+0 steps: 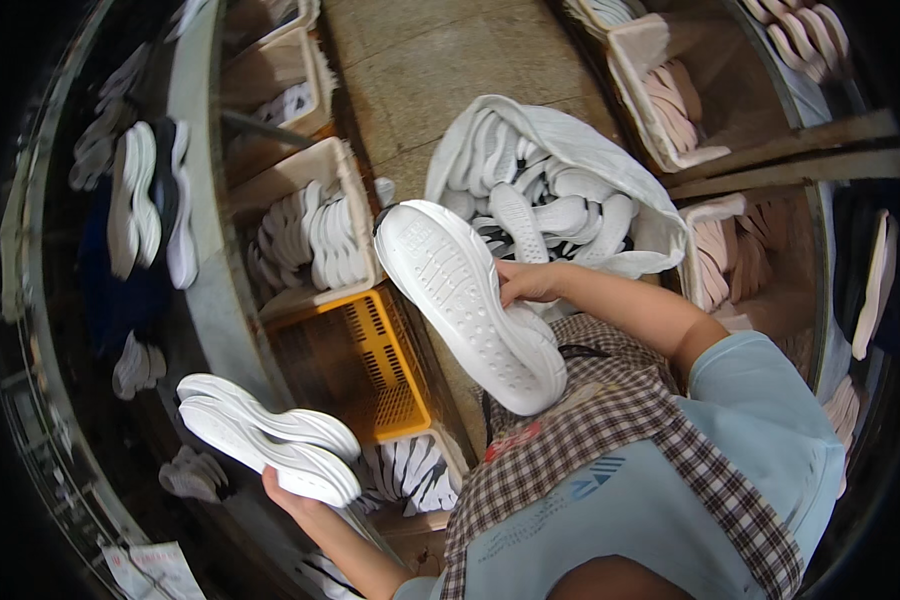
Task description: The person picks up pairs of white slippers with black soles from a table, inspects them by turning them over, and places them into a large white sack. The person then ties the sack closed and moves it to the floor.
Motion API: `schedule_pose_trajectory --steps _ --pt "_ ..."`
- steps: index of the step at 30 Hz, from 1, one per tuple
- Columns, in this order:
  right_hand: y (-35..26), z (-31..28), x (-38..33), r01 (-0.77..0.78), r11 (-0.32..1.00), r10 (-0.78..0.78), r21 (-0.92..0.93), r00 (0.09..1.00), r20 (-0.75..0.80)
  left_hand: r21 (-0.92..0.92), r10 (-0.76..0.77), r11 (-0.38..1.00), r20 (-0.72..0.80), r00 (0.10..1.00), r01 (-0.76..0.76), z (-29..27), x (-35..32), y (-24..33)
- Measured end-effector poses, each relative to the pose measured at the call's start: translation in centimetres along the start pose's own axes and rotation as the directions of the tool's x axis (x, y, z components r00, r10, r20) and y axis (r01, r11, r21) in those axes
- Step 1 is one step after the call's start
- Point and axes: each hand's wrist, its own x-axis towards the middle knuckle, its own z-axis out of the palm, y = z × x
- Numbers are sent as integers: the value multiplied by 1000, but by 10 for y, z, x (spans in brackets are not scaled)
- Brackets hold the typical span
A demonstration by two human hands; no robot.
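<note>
In my left hand [292, 492] is a pair of white shoe soles [270, 445], gripped near one end and held side by side at the left. My right hand [532, 283] holds another white shoe sole [465, 305] by its edge, in front of my checked apron. Its studded, grooved face is turned up, and my fingertips are partly hidden behind it. Just beyond that hand stands a large white sack [610, 150], open and filled with white soles [515, 215], some with black parts.
On the left stand bins of white soles [335, 245], a yellow plastic crate [385, 365], and a metal-edged rack [200, 200] holding more soles. Cloth-lined bins [650, 50] with pinkish soles [675, 100] line the right side, near a wooden bar [790, 140].
</note>
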Motion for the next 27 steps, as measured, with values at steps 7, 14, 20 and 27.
schedule_pose_trajectory --steps 7,14,20,27 --pt "75 -66 -36 -48 992 91 112 902 -421 382 -361 828 -195 912 410 76 89 -145" --pt "71 -221 -41 -382 901 258 -205 853 -454 348 -546 766 -91 833 540 129 190 -375" --pt "81 -315 -4 -671 325 -167 -666 652 -739 496 -574 716 17 818 492 145 257 -539" --pt "48 -298 19 -626 -176 -763 -760 574 -296 829 40 558 -70 997 36 79 198 -556"
